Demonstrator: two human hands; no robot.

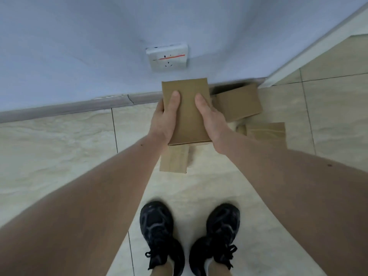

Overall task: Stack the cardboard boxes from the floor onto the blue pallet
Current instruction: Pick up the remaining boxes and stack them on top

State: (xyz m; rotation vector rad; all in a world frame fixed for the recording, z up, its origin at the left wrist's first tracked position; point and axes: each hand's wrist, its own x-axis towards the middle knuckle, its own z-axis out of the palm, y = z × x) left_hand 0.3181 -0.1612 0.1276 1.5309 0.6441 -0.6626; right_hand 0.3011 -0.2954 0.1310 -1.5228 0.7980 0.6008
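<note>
Both forearms come from the lower corners of the view and meet in the middle, above a pair of black sneakers that stand on the beige tiled floor. Between the hands is a small cardboard box, held in the air over the floor with its wide face toward the camera. The left hand grasps the left edge of this box, its thumb lies flat on the top face and its fingers go around the side, out of sight. The right hand grasps the right edge in the same way, thumb on the top face.

Under the held box, another cardboard box lies on the floor, partly covered by it. To the right, a larger cardboard box sits tilted near the baseboard, and one more flat box lies on the tiles just in front of it, partly hidden by the right wrist.

Behind everything is a pale blue wall with a white power socket, which has a red line across it. At the far right a white door frame runs diagonally.
</note>
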